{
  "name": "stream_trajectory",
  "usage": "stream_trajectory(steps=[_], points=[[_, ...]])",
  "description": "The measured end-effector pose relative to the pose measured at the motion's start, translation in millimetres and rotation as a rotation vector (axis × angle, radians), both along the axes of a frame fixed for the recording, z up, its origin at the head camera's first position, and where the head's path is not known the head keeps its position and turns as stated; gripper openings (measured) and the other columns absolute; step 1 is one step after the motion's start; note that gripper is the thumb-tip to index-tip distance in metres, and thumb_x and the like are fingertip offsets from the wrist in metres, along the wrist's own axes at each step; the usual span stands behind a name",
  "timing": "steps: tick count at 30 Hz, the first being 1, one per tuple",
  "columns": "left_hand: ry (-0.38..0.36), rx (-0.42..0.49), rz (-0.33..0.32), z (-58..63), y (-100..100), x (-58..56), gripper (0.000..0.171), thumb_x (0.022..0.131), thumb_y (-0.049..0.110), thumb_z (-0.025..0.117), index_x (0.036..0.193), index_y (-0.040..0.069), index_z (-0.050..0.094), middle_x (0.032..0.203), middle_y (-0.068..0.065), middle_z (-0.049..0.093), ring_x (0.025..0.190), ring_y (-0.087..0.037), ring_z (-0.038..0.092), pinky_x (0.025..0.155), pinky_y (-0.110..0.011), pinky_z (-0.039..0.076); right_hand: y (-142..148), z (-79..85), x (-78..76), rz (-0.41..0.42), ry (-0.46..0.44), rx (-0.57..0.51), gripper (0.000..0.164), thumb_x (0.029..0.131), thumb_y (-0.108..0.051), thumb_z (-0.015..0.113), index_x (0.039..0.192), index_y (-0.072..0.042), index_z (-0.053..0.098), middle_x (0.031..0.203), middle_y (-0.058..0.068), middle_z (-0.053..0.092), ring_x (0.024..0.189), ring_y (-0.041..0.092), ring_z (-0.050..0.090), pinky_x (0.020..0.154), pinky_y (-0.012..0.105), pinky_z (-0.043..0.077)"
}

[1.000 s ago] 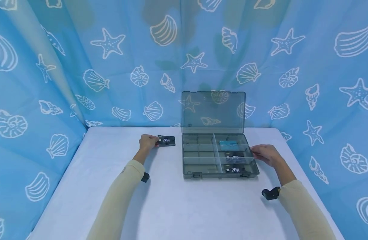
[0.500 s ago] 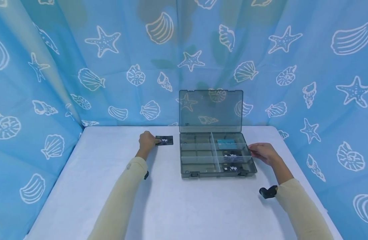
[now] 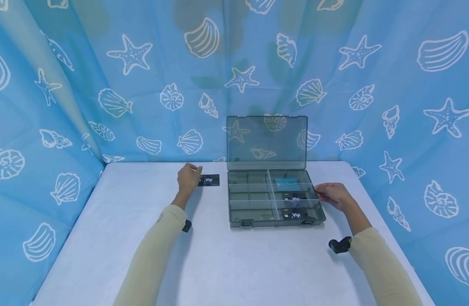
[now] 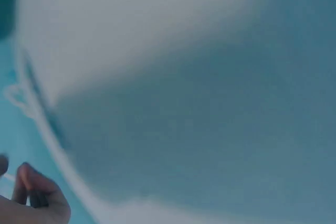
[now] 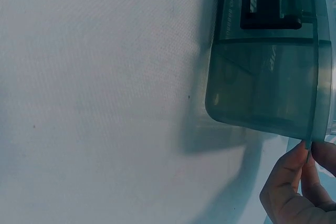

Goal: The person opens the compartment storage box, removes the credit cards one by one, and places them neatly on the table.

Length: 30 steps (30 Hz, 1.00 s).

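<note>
In the head view, a black card printed "Vip" [image 3: 208, 180] lies on the white table to the left of a smoky clear compartment box [image 3: 237, 222]. My left hand [image 3: 188, 177] is at the card's left end, thumb raised above it, fingers loosely curled. The left wrist view shows that hand [image 4: 39, 203] at the lower left corner. My right hand [image 3: 335, 195] pinches the box's right edge; in the right wrist view, thumb and fingers of this hand [image 5: 294, 187] meet at the rim. Inside the box's right column sit a teal card [image 3: 288, 183] and two black "Vip" cards.
The box's lid [image 3: 266, 142] stands upright at the back. Clear dividers [image 3: 272, 191] split the box into compartments, and the left ones show no cards. A blue curtain [image 3: 150, 114] with white shell and starfish prints surrounds the table [image 3: 234, 263] at the back and sides.
My left thumb and fingers have come up off the black card, which now lies flat on the table. My right hand keeps its pinch on the box. The head view has shifted slightly.
</note>
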<state>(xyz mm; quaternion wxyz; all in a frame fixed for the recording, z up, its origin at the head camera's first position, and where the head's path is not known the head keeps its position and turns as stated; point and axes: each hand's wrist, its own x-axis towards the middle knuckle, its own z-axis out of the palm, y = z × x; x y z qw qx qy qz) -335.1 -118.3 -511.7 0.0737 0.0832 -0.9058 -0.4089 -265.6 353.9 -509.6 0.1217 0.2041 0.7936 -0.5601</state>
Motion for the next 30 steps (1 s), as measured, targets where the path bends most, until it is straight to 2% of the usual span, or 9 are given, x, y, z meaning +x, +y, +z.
stream_trajectory(steps=[3,6,9,11,13,16,19,27,30], points=[[0.054,0.228,-0.077,20.6,24,7.6,0.034,0.1,0.028,0.055,0.113,-0.002,0.063,0.098,-0.016,0.066,0.086,-0.027,0.064,0.075,-0.039,0.055,2,0.9,0.3,-0.012,-0.008,0.005,0.04,0.099,-0.013,0.054,0.133,0.01,0.05,0.1,0.009,0.062,0.084,0.016,0.063,0.076,0.026,0.057],[-0.009,0.518,-0.247,43.3,58,21.1,0.037,0.102,0.029,0.05,0.118,-0.003,0.061,0.105,-0.018,0.065,0.093,-0.029,0.065,0.083,-0.04,0.056,4,1.1,0.6,-0.022,-0.017,0.008,0.04,0.1,-0.014,0.055,0.132,0.009,0.05,0.1,0.009,0.061,0.083,0.015,0.062,0.077,0.027,0.056],[-0.167,0.766,-0.442,61.1,94,37.8,0.044,0.105,0.029,0.045,0.124,-0.008,0.056,0.114,-0.024,0.063,0.104,-0.034,0.063,0.093,-0.042,0.052,4,0.4,0.8,-0.025,-0.024,0.009,0.04,0.1,-0.016,0.056,0.132,0.008,0.051,0.099,0.008,0.061,0.083,0.015,0.061,0.077,0.027,0.056],[-0.294,0.926,-0.553,66.2,116,46.9,0.049,0.107,0.03,0.04,0.13,-0.012,0.05,0.123,-0.027,0.059,0.115,-0.037,0.059,0.1,-0.042,0.048,4,0.1,1.0,-0.031,-0.027,0.008,0.041,0.099,-0.016,0.056,0.132,0.008,0.051,0.098,0.007,0.061,0.083,0.015,0.061,0.076,0.027,0.056],[-0.442,1.086,-0.588,68.5,136,56.0,0.055,0.107,0.034,0.037,0.134,-0.014,0.046,0.13,-0.029,0.054,0.123,-0.038,0.054,0.105,-0.041,0.043,4,-0.2,1.1,-0.037,-0.03,0.006,0.041,0.099,-0.017,0.057,0.132,0.008,0.051,0.098,0.007,0.061,0.083,0.015,0.062,0.076,0.026,0.056],[-0.613,1.294,-0.558,65.7,162,65.6,0.064,0.107,0.039,0.035,0.141,-0.015,0.035,0.143,-0.032,0.041,0.133,-0.039,0.042,0.111,-0.042,0.035,4,-0.2,1.1,-0.048,-0.035,0.001,0.043,0.099,-0.017,0.057,0.133,0.008,0.05,0.099,0.008,0.061,0.086,0.016,0.062,0.075,0.025,0.056],[-0.698,1.376,-0.492,62.2,182,70.2,0.071,0.105,0.044,0.034,0.145,-0.015,0.026,0.15,-0.032,0.029,0.139,-0.039,0.032,0.115,-0.042,0.029,3,-0.2,0.9,-0.056,-0.035,-0.001,0.043,0.099,-0.016,0.057,0.133,0.008,0.049,0.1,0.008,0.061,0.087,0.017,0.062,0.075,0.025,0.056],[-0.737,1.332,-0.321,56.2,216,67.2,0.081,0.102,0.049,0.038,0.148,-0.014,0.016,0.155,-0.032,0.015,0.144,-0.042,0.016,0.118,-0.047,0.019,-1,-0.7,1.6,-0.01,0.002,-0.009,0.042,0.099,-0.016,0.056,0.133,0.01,0.049,0.098,0.007,0.061,0.084,0.014,0.062,0.077,0.025,0.056],[-0.728,1.321,-0.24,55.2,226,64.2,0.079,0.102,0.047,0.038,0.152,-0.007,0.01,0.156,-0.031,0.01,0.145,-0.043,0.008,0.118,-0.052,0.014,-1,-0.5,2.5,-0.007,0.002,-0.013,0.041,0.099,-0.015,0.056,0.132,0.009,0.05,0.098,0.007,0.061,0.083,0.014,0.062,0.078,0.026,0.056]])
